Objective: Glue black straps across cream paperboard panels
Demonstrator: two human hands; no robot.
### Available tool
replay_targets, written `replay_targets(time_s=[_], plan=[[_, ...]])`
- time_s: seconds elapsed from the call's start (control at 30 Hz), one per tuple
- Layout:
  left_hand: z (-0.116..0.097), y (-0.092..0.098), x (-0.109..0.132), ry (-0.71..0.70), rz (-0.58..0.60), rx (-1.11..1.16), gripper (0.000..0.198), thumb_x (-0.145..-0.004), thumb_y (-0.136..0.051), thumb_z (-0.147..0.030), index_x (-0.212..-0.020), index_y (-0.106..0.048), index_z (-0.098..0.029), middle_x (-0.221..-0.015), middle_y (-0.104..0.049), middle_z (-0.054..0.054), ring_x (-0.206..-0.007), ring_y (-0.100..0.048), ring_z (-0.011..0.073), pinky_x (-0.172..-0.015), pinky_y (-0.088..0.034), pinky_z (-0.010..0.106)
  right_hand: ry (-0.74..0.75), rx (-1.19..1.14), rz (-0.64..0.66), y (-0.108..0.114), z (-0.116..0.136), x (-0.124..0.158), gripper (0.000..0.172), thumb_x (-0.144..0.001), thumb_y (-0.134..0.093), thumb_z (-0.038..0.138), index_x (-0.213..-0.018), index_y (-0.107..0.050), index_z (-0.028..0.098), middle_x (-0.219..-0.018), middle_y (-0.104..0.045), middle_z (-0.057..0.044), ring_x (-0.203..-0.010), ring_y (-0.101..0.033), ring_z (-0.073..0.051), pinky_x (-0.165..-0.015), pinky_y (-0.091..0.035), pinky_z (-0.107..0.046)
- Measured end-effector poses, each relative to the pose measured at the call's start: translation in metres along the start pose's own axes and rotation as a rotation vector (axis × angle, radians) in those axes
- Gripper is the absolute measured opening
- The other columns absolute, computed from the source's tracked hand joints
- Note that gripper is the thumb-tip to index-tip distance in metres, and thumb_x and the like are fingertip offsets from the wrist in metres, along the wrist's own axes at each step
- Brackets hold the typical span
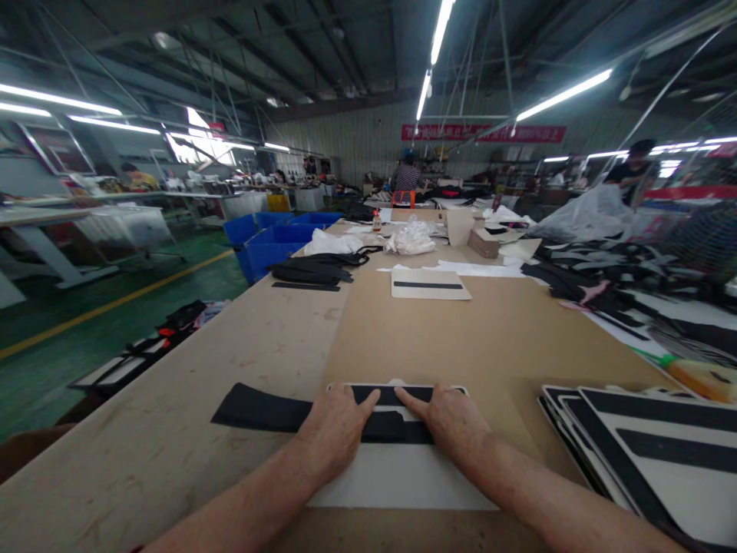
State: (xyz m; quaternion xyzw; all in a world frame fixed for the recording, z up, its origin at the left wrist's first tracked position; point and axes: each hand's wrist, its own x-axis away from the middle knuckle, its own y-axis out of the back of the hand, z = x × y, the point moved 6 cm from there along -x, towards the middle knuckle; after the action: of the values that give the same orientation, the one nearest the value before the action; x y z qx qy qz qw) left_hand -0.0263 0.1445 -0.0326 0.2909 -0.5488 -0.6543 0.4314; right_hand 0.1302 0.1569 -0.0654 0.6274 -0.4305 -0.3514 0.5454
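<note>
**A crooked strip is the main risk under your hands**

Your left hand (334, 426) and right hand (459, 424) lie palm down on the far part of the pale board (403, 480), which rests flat on the table (276, 353) right in front of you. Both hands are spread rather than closed, a digit of each stretched inward so that the tips almost meet on the far black strip (418, 392). Neither seems to grip anything, though the other fingers curl at the board's edge and their tips are hidden.

The likeliest trouble is skew. If one hand presses or pulls harder than the other, the far strip could drift off line with the board's edge, or pucker between your two fingertips. You cannot tell from here whether it is fixed down or only lying there.

The loose black piece (259, 407) is the next worry. It runs under your left hand, with its right end lying over the board and its left end out on the tabletop. A sideways slide of your left hand or forearm could drag it, and that might tug whatever lies beneath out of place.

The board itself could also turn, since no clamp or stop shows around it and uneven pressure would be enough.

Finally, mind your right forearm: the stack of boards (673, 480) sits just beside it, its layers unevenly lined up, so a wide elbow swing could knock it askew.
</note>
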Motion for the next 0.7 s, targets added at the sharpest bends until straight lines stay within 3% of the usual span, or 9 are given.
replay_targets(time_s=[0.17,0.3,0.4,0.53,0.7], plan=[[0.013,-0.01,0.008,0.014,-0.031,0.027,0.062,-0.08,-0.04,-0.008,-0.141,-0.048,-0.016,-0.111,-0.064,0.017,-0.108,-0.059,0.0298,-0.087,-0.053,0.042,-0.058,0.007,0.051,0.004,-0.014,0.015,0.063,-0.087,-0.041,0.005,-0.144,-0.044,0.031,-0.109,-0.064,-0.017,-0.096,-0.064,-0.027,-0.071,-0.053,-0.036],[0.031,-0.026,0.025,0.032,-0.046,0.092,0.066,-0.075,-0.044,-0.006,-0.14,-0.049,-0.014,-0.136,-0.055,0.014,-0.128,-0.047,0.028,-0.107,-0.043,0.042,-0.125,0.004,0.04,0.0,-0.035,0.039,0.063,-0.083,-0.035,-0.001,-0.142,-0.047,0.02,-0.127,-0.059,-0.018,-0.11,-0.058,-0.028,-0.079,-0.053,-0.035],[0.04,-0.035,0.037,0.02,-0.081,0.165,0.066,-0.074,-0.043,-0.006,-0.139,-0.051,-0.015,-0.149,-0.046,0.009,-0.136,-0.04,0.0257,-0.115,-0.034,0.043,-0.161,-0.033,0.014,-0.003,-0.056,0.058,0.061,-0.083,-0.034,-0.001,-0.139,-0.051,0.017,-0.128,-0.06,-0.015,-0.113,-0.056,-0.027,-0.088,-0.051,-0.036],[0.046,-0.04,0.048,0.02,-0.149,0.279,0.066,-0.074,-0.042,-0.006,-0.139,-0.051,-0.016,-0.15,-0.045,0.006,-0.134,-0.042,0.023,-0.117,-0.033,0.044,-0.142,-0.199,-0.007,-0.001,-0.075,0.074,0.059,-0.081,-0.034,-0.001,-0.13,-0.06,0.019,-0.127,-0.063,-0.011,-0.118,-0.056,-0.023,-0.1,-0.044,-0.035],[0.048,-0.042,0.05,0.074,-0.185,0.372,0.064,-0.074,-0.043,-0.008,-0.136,-0.054,-0.018,-0.15,-0.045,0.004,-0.133,-0.043,0.0224,-0.116,-0.034,0.044,-0.211,-0.422,-0.097,-0.001,-0.073,0.072,0.058,-0.085,-0.033,0.004,-0.139,-0.052,0.015,-0.131,-0.063,-0.01,-0.123,-0.054,-0.018,-0.106,-0.039,-0.034]])
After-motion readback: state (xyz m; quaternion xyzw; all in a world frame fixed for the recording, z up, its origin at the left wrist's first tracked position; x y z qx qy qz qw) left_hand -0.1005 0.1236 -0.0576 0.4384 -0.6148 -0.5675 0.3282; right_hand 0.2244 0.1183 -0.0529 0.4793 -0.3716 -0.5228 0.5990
